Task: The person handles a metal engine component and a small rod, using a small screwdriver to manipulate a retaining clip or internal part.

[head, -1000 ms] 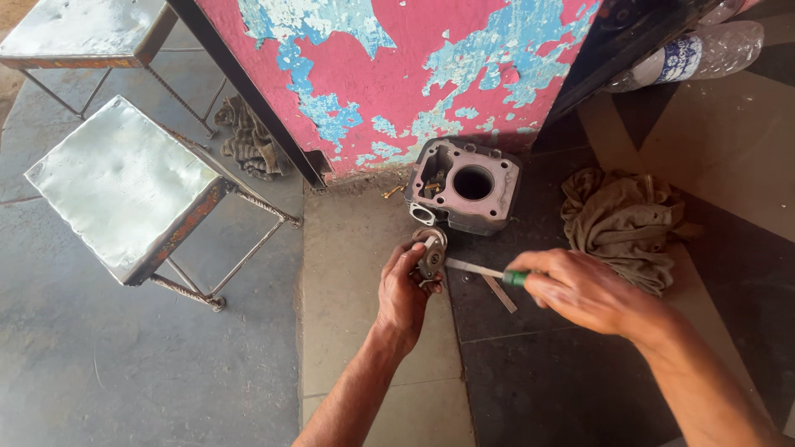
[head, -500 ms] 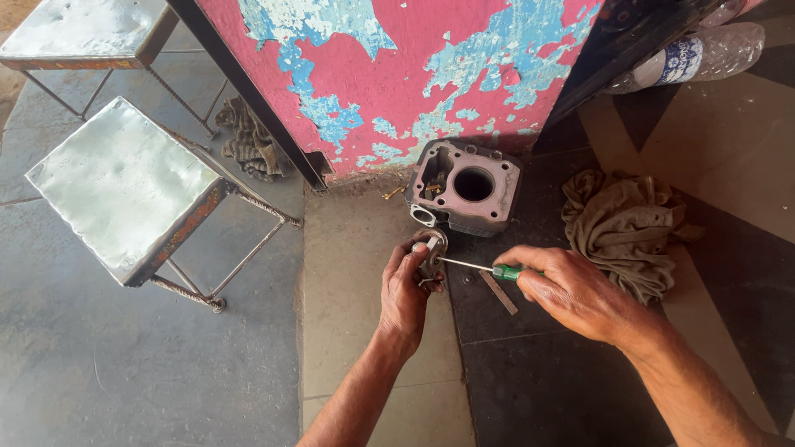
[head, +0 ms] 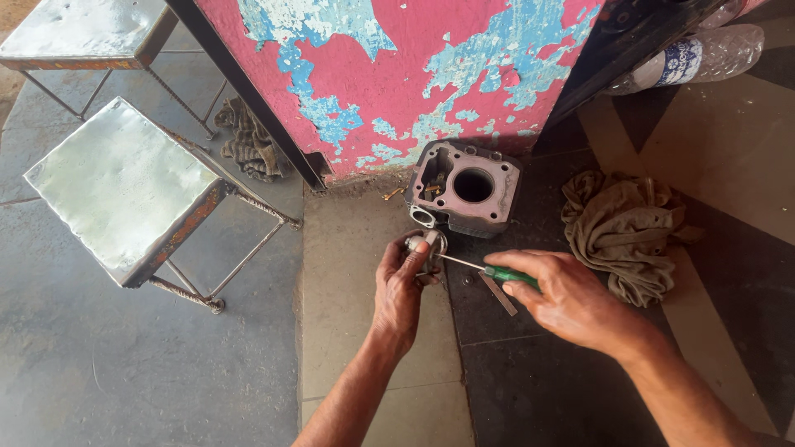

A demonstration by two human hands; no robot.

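left hand (head: 399, 285): closed around a small metal part (head: 428, 246), holding it up off the floor with the thumb on top, seemingly so the piece stays steady against the tool.
right hand (head: 571, 298): wrapped around the green handle of a screwdriver (head: 484, 268), fingers closed on it; the thin shaft runs leftward and its tip meets the small metal part, a grip that looks chosen for fine, pushing control.
small metal part: held just in front of the engine cylinder block (head: 465, 187), close to it but not touching as far as i can tell; what exactly the tip bears on is too small to make out.
engine cylinder block: sits on the floor (head: 364, 348) against the peeling pink and blue wall (head: 397, 74), bore facing up, within easy reach of both hands.
flat metal strip (head: 499, 295): lies on the dark tile under the screwdriver, just beside the right hand.
rag (head: 629, 228): crumpled on the floor right of the block, near at hand, likely for wiping.
metal stool (head: 124, 186): stands well apart to the left.
plastic bottle (head: 687, 56): lies on its side by the wall, far right.
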